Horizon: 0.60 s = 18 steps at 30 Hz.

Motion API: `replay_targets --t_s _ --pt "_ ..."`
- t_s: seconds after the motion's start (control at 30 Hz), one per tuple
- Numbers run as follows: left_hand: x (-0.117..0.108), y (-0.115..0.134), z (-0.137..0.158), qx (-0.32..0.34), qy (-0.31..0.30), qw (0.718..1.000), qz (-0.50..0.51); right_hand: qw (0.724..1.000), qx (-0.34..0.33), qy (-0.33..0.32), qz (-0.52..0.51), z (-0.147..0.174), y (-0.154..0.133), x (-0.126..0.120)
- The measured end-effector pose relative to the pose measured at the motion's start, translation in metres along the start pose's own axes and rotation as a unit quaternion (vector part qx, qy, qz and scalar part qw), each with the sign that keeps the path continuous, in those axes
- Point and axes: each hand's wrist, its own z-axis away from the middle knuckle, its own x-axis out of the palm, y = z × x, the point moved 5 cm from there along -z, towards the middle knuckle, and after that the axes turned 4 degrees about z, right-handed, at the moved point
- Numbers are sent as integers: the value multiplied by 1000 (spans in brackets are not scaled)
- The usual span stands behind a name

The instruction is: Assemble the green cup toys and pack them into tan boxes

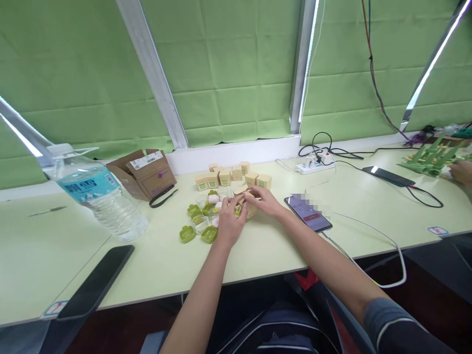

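A small tan cardboard box (252, 210) with raised flaps sits between my two hands above the table. My left hand (231, 222) grips its left side, fingers curled at the top. From the right, my right hand (266, 201) holds the box's upper edge with bent fingers. A green-and-white patch shows by my left fingers; I cannot tell whether it is the box's front or a separate piece. Left of my left hand lie several green flower-shaped dishes (188, 234), clear small cups (200, 224) and a pale pink-white piece (213, 199).
Several closed small boxes (224, 177) stand behind my hands. A large water bottle (99, 196), an open brown carton (147, 176) and a black phone (98, 282) are left. Rightward are a lit phone (308, 214), a power strip (315, 167) and another person's hand (461, 172).
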Motion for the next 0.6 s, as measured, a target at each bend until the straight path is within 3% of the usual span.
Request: replay_targets --t_s 0.6 --pt "3 -2 0 -15 -35 999 -3 999 -12 33 16 3 -6 -1"
